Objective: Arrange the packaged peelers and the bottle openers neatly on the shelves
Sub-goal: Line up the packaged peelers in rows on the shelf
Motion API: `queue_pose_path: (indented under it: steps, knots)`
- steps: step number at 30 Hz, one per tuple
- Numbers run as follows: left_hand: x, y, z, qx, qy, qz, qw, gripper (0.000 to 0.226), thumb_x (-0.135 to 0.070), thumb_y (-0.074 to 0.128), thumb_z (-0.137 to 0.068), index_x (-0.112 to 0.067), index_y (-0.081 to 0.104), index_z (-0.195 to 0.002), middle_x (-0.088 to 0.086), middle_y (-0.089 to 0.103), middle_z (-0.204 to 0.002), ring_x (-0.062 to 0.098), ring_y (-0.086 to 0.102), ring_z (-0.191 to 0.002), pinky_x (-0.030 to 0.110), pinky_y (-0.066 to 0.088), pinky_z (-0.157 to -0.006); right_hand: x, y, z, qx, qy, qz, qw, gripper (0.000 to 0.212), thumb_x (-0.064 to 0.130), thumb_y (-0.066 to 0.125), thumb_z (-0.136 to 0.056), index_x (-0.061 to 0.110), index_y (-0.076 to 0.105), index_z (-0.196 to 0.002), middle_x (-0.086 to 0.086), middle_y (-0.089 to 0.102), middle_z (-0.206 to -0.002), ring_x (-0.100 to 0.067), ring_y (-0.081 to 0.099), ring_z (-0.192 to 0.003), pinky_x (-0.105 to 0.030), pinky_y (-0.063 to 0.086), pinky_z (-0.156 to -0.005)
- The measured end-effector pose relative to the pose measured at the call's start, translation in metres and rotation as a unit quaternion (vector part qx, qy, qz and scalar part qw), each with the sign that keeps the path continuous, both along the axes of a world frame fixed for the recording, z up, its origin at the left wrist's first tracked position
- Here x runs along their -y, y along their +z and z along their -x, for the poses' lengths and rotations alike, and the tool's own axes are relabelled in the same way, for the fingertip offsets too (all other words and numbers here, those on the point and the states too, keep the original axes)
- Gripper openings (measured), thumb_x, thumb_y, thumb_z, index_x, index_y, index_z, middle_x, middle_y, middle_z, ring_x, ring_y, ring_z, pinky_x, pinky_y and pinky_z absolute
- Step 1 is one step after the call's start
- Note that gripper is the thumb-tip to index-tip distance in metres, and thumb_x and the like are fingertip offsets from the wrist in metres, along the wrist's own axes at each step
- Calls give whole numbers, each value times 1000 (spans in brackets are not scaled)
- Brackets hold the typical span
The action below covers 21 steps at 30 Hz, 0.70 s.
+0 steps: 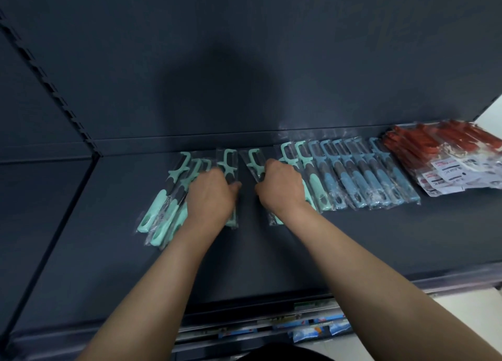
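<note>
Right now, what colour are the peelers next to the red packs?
The peelers are blue with dark middle grips. The head view, the only one, shows them best.

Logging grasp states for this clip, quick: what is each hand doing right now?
Left hand: grips the straight mint peeler.
Right hand: grips the slanted mint peeler.

This is a shop: a dark display shelf [353, 238] with slotted upright [55, 95] carries rows of packaged peelers [373, 180].
</note>
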<state>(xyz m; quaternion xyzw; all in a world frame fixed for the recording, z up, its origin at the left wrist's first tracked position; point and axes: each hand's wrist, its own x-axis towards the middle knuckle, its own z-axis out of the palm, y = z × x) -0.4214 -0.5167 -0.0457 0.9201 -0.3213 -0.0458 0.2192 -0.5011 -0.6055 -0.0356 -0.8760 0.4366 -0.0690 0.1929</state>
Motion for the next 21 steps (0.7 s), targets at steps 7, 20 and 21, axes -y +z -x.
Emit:
queue_pose_path:
  steps: [7,20,21]
  knots:
    - [10,6,11,-36,-15,-31,999,39,-18,62,-83,-10,35,-57,6,50,-67,26,51,-72,31,35,-60,17,7,5,12,-37,17,999,23,6,53,-86,3,54,-109,-17,62,-111,-34,58,-105,-30,40,-70]
    - [29,7,27,-82,-13,66,994,31,-20,62,-80,-9,41,-61,4,48,-64,25,49,-67,30,34,-59,34,-5,5,-18,-19,18,999,24,21,52,-94,1,60,-104,-18,62,-110,-32,60,-101,-33,47,-74]
    - [31,7,27,-86,-10,73,994,29,-21,63,-79,-8,43,-63,6,50,-68,26,50,-69,30,35,-59,35,-6,5,-12,-16,14,1000,26,23,51,-94,0,60,-103,-19,62,-109,-33,60,-100,-33,47,-74]
